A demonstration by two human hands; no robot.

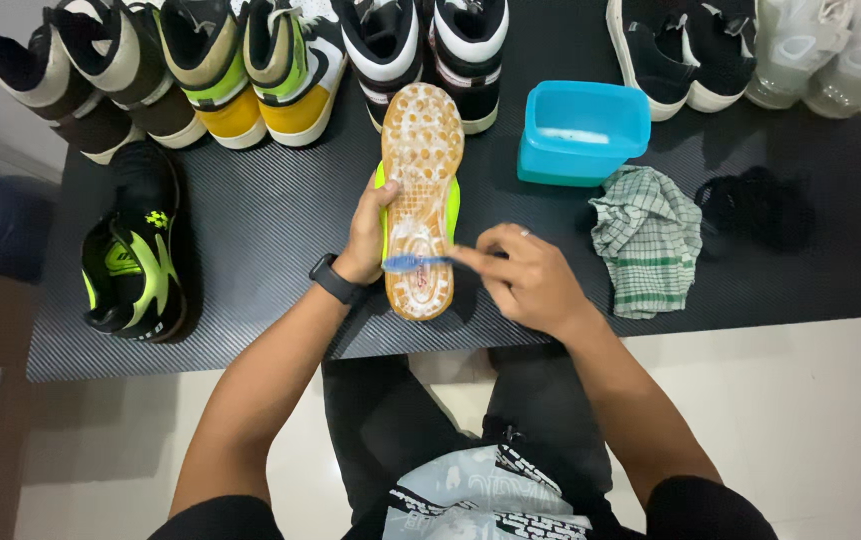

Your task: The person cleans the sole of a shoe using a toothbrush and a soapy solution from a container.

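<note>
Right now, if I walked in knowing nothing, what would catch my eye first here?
At the centre, the left hand holds an upturned shoe with a soapy orange studded sole, while the right hand lays a blue toothbrush across it. Just right of it stand a blue tub and a crumpled green-checked cloth. A row of sneakers lines the far edge of the black table.

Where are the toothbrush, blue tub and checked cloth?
toothbrush (413, 263): head view, on its blue head over the sole.
blue tub (576, 160): head view, on its front wall.
checked cloth (648, 240): head view, on its crumpled middle.
</note>
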